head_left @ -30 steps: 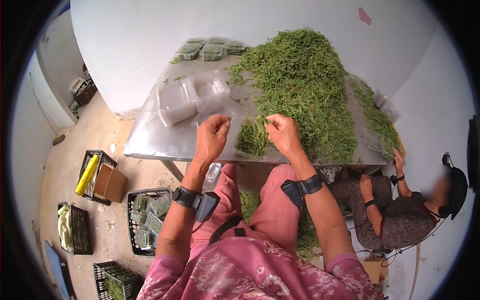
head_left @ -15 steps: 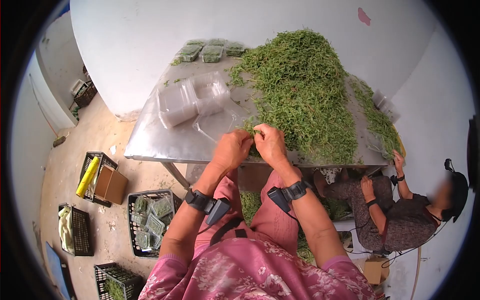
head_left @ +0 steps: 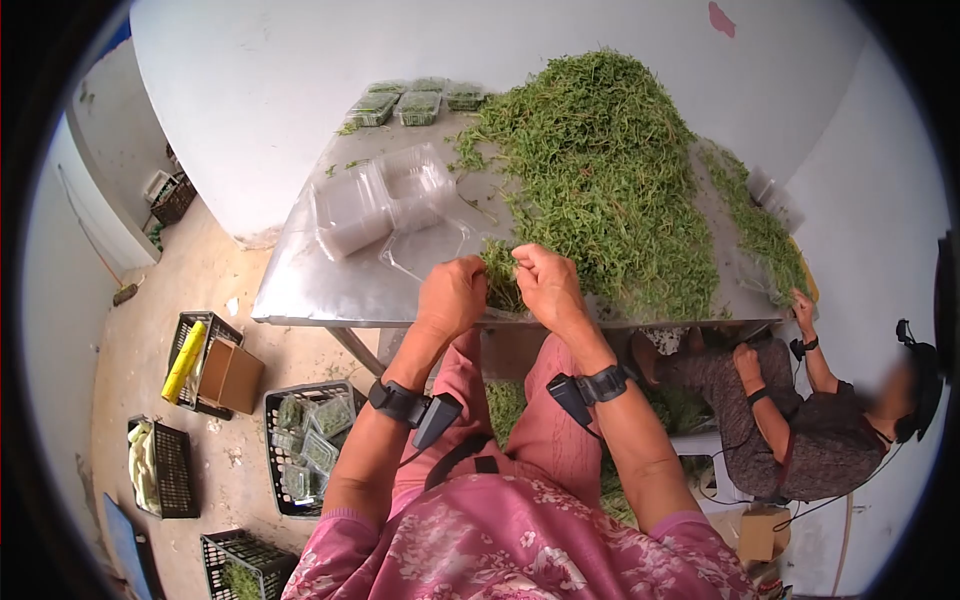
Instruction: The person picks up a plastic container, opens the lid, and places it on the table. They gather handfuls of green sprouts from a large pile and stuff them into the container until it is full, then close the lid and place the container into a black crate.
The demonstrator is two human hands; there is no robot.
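Observation:
At the table's front edge, my left hand (head_left: 453, 293) is closed around a small bunch of green sprigs (head_left: 502, 272). The fingers of my right hand (head_left: 547, 287) are pinched at the right side of that bunch; exactly which stems they grip is hard to see. A large heap of leafy greens (head_left: 610, 190) rises just beyond and to the right of my hands. Left of them lies an open clear plastic box (head_left: 432, 250), partly behind my left hand. Stacked clear plastic boxes (head_left: 355, 212) stand farther left.
Filled clear boxes (head_left: 418, 108) sit at the back of the metal table (head_left: 300, 285). Crates on the floor at left include one of packed boxes (head_left: 318, 450) and one with a carton (head_left: 230, 375). At right sits another person (head_left: 830, 440), one hand near a second strip of greens (head_left: 755, 225).
My hands have moved slightly apart, and more of the green bunch shows between them. My left hand has shifted a little left. The view has tilted slightly.

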